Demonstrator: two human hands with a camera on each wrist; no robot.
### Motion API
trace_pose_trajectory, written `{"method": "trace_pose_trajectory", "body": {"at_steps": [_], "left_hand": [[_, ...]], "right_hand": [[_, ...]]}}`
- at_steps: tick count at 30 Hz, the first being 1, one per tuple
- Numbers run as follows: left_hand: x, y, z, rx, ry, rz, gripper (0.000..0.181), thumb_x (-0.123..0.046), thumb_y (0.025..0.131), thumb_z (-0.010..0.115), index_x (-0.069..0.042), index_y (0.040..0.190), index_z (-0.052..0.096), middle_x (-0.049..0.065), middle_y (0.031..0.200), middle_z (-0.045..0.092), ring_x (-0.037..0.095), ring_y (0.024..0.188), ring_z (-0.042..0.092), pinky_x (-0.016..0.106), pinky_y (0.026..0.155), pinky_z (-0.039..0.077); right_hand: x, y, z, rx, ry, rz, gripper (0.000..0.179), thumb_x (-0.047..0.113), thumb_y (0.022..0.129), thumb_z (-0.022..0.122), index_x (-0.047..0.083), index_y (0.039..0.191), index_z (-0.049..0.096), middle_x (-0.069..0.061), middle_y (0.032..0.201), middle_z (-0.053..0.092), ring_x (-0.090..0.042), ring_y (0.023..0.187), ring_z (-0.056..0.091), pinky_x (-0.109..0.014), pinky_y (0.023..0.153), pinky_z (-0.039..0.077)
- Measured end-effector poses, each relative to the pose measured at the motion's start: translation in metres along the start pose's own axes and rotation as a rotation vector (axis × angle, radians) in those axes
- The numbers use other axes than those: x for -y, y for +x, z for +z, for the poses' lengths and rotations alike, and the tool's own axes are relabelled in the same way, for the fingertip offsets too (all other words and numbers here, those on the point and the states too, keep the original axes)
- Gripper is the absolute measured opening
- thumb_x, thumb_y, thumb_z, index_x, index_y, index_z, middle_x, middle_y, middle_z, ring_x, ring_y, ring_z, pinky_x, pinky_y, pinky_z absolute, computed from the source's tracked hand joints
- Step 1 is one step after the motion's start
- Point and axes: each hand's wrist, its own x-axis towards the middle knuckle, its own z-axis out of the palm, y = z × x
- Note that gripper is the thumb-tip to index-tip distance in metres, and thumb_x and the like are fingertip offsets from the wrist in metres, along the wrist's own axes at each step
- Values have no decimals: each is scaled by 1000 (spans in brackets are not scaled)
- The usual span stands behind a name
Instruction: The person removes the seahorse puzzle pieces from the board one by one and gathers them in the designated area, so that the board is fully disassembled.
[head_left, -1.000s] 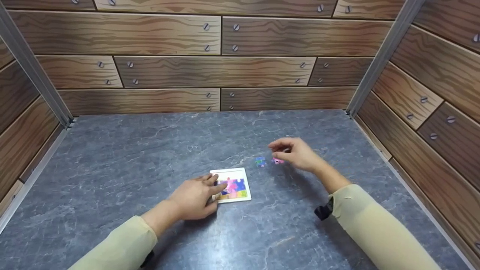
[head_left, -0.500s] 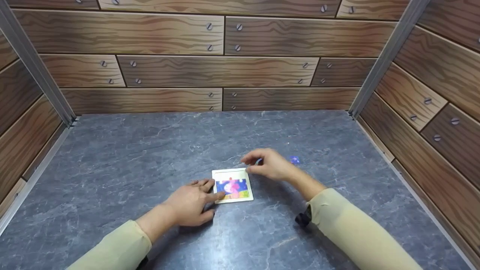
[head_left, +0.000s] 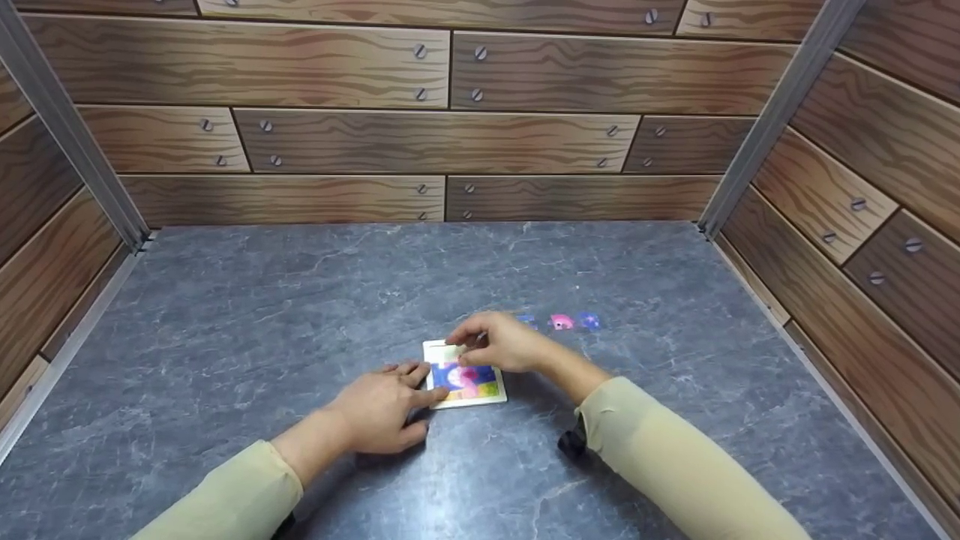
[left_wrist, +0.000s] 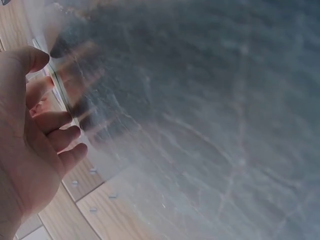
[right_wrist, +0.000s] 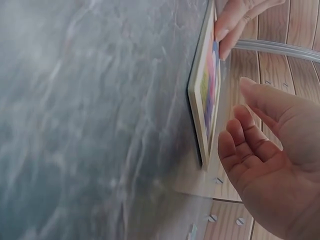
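A small square jigsaw puzzle tray (head_left: 491, 402) with a pale rim lies on the table. Joined pieces (head_left: 466, 379) in pink, blue and yellow fill its near part; white backing shows at its far side. My left hand (head_left: 379, 412) rests at the tray's left edge, fingers extended, one fingertip on the picture. Over the tray's far right part is my right hand (head_left: 510, 345), thumb and fingers bent toward each other. In the right wrist view its curled fingers (right_wrist: 245, 142) show, but I cannot tell whether a piece is between the fingertips.
Behind my right hand lie loose puzzle pieces in a row: a blue one (head_left: 527, 320) partly hidden by the hand, a pink one (head_left: 561, 322) and a blue-purple one (head_left: 590, 321). Wood-print walls (head_left: 337, 142) enclose the grey marbled table (head_left: 300, 300).
My right hand has moved left and nearer, from above the loose pieces to over the tray. My left hand has shifted slightly at the tray's left edge, uncovering more of the picture.
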Motion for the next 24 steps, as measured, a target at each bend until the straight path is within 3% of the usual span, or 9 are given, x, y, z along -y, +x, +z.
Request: {"method": "trace_pose_trajectory", "body": {"at_steps": [9,24], "left_hand": [[0,0,1,-17,-4,13,55,-37,103,59,-19,155,58,30,156,48,44,142,52,56,114,45],[1,1,1,10,-13,-9,55,-38,104,55,-22,157,56,28,159,45,43,144,49,55,112,47]], "right_hand": [[-7,8,9,74,-9,-3,32,8,91,83,2,122,77,-10,112,72,-13,96,63,-26,85,51],[-16,9,10,101,56,1,29,6,91,83,5,120,79,-5,116,67,-19,106,61,-32,94,51]]}}
